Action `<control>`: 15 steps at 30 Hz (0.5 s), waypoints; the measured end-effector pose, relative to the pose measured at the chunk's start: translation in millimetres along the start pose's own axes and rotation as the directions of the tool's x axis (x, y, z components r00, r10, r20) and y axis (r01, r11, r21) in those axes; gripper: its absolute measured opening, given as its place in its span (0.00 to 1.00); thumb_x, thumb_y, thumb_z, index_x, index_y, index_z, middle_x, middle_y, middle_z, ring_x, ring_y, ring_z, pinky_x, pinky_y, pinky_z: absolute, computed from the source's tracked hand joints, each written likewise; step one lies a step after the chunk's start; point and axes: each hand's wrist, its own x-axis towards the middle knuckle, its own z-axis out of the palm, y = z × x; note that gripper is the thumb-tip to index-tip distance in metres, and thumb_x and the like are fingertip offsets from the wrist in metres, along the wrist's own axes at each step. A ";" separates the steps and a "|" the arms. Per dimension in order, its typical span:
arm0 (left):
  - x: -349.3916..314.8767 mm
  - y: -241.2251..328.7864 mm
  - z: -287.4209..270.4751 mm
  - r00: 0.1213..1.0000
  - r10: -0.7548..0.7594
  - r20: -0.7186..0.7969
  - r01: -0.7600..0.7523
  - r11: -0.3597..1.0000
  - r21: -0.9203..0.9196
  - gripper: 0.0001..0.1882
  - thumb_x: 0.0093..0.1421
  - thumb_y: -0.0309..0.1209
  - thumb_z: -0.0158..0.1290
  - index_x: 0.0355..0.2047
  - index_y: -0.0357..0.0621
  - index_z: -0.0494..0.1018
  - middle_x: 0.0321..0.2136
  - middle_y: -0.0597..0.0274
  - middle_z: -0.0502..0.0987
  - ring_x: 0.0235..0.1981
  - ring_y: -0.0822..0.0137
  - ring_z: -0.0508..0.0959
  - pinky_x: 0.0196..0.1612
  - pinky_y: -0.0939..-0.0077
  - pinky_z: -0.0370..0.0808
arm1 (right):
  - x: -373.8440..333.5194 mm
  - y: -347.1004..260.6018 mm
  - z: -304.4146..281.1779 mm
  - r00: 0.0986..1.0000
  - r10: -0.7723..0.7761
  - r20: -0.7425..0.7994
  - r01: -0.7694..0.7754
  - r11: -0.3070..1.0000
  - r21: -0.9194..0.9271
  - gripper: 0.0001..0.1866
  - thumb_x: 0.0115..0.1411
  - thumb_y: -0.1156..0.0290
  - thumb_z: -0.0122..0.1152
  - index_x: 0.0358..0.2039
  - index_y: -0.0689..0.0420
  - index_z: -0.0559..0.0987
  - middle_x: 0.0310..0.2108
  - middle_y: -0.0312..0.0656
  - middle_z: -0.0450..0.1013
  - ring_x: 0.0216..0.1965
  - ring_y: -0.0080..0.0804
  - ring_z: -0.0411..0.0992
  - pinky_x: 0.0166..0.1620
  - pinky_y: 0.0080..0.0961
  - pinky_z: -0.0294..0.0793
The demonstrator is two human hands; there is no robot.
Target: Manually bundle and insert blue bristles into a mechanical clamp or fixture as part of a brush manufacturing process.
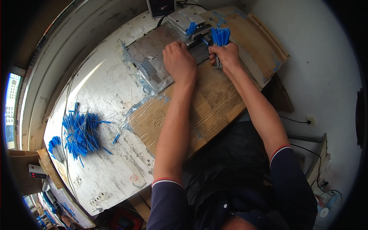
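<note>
My right hand is closed around a thick bundle of blue-ended wires. Its blue ends point up and its thin metal ends hang below my fist. My left hand pinches a smaller bunch of the same blue-ended wires, fanned out at the top. Just beyond and between both hands stands a metal fixture with dark jaws, mounted on a steel plate. A blue piece lies by the jaws, near my right hand; its exact hold cannot be made out.
A large loose heap of blue-ended wires lies on the white worktable at left, with a smaller bunch beside it. Worn brown board covers the near side. A small screen stands at the back. A wall borders the right.
</note>
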 end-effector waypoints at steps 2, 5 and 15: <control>-0.2 1.4 1.6 0.999 0.030 -0.029 -0.030 0.999 -0.014 0.05 0.62 0.27 0.56 0.36 0.39 0.73 0.39 0.51 0.76 0.42 0.48 0.74 0.46 0.56 0.70 | 0.5 0.0 -2.2 1.000 0.011 0.002 -0.011 1.000 -0.006 0.05 0.49 0.78 0.66 0.23 0.64 0.79 0.18 0.42 0.74 0.16 0.28 0.74 0.18 0.24 0.75; 0.0 3.9 4.4 0.998 0.061 -0.036 -0.061 0.998 -0.009 0.05 0.61 0.27 0.56 0.36 0.39 0.73 0.39 0.51 0.76 0.43 0.49 0.74 0.47 0.56 0.69 | 1.7 -1.2 -4.8 1.000 0.029 0.000 -0.029 1.000 0.011 0.05 0.50 0.78 0.67 0.23 0.64 0.79 0.19 0.42 0.74 0.16 0.28 0.73 0.18 0.25 0.75; -8.5 -2.5 12.7 0.985 0.061 0.163 -0.070 0.996 0.053 0.04 0.59 0.27 0.52 0.35 0.42 0.72 0.31 0.52 0.77 0.37 0.52 0.76 0.43 0.57 0.70 | 33.6 24.1 -22.5 0.985 0.131 0.108 -0.144 0.982 0.119 0.08 0.57 0.74 0.71 0.34 0.60 0.80 0.27 0.40 0.78 0.23 0.29 0.77 0.24 0.26 0.78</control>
